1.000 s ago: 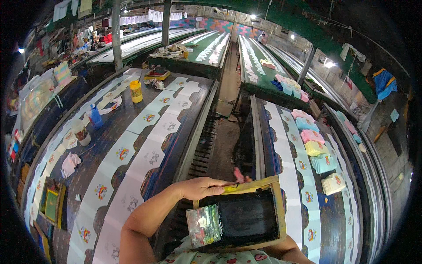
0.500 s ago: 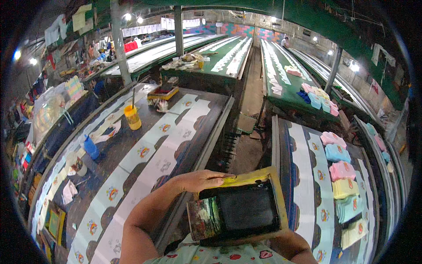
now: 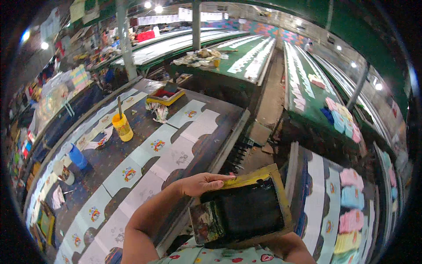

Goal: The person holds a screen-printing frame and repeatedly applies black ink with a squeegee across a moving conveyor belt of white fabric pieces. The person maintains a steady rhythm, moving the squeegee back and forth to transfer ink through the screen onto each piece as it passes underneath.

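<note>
In front of my body I hold a screen-printing frame, its wooden rim smeared yellow and its mesh coated with black ink. My left hand is closed over the frame's far left corner, thumb and fingers along the edge. My right forearm runs behind the frame's near right side, and the frame hides that hand. On the dark printing table to the left lie pale blue cloth pieces with coloured prints and pale pink cloth pieces with thin outline prints.
On the left table stand a yellow container with a stick, a blue container and another ink-stained frame. A narrow aisle runs between the tables. The right table carries folded coloured cloth stacks. A post rises behind.
My view has turned left and down, so the left table fills more of it. The frame stays in my grip, tilted slightly more.
</note>
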Available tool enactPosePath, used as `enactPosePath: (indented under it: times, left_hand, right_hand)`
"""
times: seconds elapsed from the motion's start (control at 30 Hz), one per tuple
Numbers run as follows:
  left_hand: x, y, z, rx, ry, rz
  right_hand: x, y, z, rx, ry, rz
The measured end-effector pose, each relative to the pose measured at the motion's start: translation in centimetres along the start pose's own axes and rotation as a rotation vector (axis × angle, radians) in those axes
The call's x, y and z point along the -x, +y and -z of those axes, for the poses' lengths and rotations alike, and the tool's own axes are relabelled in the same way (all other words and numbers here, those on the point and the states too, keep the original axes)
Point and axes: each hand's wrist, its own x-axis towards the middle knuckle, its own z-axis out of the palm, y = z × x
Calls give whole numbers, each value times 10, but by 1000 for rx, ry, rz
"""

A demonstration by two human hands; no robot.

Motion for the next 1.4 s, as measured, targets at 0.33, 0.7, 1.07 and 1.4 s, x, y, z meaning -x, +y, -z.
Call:
enactPosePath:
  times: [0.33,0.7,1.07,1.4]
  left_hand:
    - [-34,-38,118,11,343,13]
    - [28,-50,119,-115,1028,307]
    - [-27,-24,-23,59,1930,603]
    - [-82,-61,-128,260,2470,181]
  right_hand:
    - [-254,-99,-25,547,-285,383]
    - [-481,-33,-100,99,-187,-177]
    - [-538,206,-303,193,-685,-800]
    - [-549,241,-385,330,-1083,-346]
